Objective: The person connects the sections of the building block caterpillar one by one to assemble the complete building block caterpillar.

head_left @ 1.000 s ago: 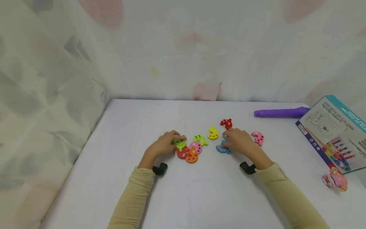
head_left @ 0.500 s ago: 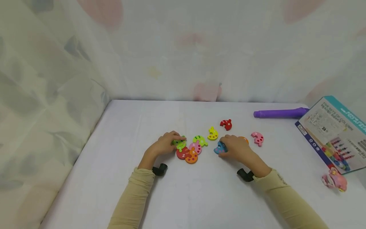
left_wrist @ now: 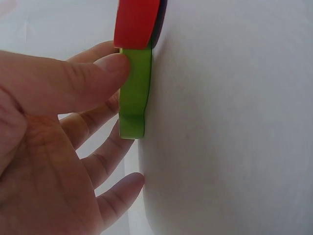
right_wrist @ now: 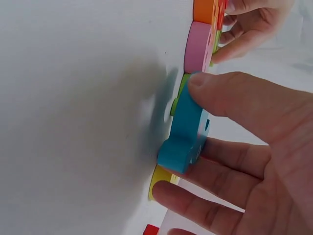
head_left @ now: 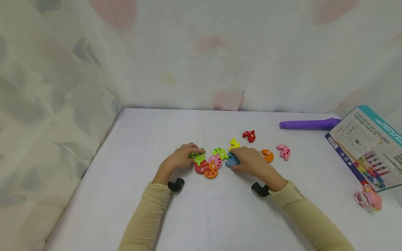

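My left hand (head_left: 179,159) pinches the green smiling head piece (head_left: 198,158) of a number puzzle; its thumb lies on the edge of the green piece (left_wrist: 134,93) in the left wrist view. Joined on to the head are a red piece marked 2 (head_left: 201,168), an orange 3 (head_left: 212,172), a pink 4 (head_left: 216,162) and a light green piece (head_left: 218,152). Between thumb and fingers my right hand (head_left: 251,162) holds a blue puzzle piece (right_wrist: 185,122), beside the light green one and raised off the cloth, its shadow below. The yellow piece (head_left: 233,143) is partly hidden behind that hand.
Loose on the white cloth lie a red piece (head_left: 250,136), an orange 10 (head_left: 268,156) and a pink piece (head_left: 284,152). Farther right are a purple tube (head_left: 309,124), a puzzle box (head_left: 367,146) and a small pink toy (head_left: 369,197). A patterned curtain (head_left: 188,52) hangs behind.
My right hand took hold of the blue piece and carried it left toward the joined pieces, which uncovered the orange 10. The left hand stayed on the green head.
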Demonstrator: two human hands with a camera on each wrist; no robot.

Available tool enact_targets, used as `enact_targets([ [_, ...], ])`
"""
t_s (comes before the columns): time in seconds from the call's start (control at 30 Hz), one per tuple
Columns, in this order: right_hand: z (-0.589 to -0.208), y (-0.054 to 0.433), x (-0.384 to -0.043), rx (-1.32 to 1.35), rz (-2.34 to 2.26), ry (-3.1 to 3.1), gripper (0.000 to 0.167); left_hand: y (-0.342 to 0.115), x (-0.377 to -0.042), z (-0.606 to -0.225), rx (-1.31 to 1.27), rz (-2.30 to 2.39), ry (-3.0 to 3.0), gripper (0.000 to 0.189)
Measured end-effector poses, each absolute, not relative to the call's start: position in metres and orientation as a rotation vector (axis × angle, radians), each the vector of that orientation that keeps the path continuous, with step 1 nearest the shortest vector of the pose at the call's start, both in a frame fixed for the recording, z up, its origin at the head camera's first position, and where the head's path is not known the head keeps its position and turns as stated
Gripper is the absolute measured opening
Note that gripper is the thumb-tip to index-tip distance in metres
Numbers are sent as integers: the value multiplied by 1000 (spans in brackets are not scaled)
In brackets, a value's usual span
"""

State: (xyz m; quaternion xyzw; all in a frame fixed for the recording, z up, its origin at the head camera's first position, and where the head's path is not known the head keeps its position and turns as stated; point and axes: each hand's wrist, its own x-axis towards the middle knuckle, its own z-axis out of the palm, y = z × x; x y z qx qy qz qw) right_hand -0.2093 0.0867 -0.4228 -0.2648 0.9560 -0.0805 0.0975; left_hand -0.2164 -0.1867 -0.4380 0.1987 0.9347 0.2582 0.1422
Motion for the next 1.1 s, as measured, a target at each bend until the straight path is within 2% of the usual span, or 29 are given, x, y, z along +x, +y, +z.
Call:
enact_targets([
  [1.1,-428,74,-218,-766,-184,2859,63,-186,-215,-437,577,756,2706,48],
])
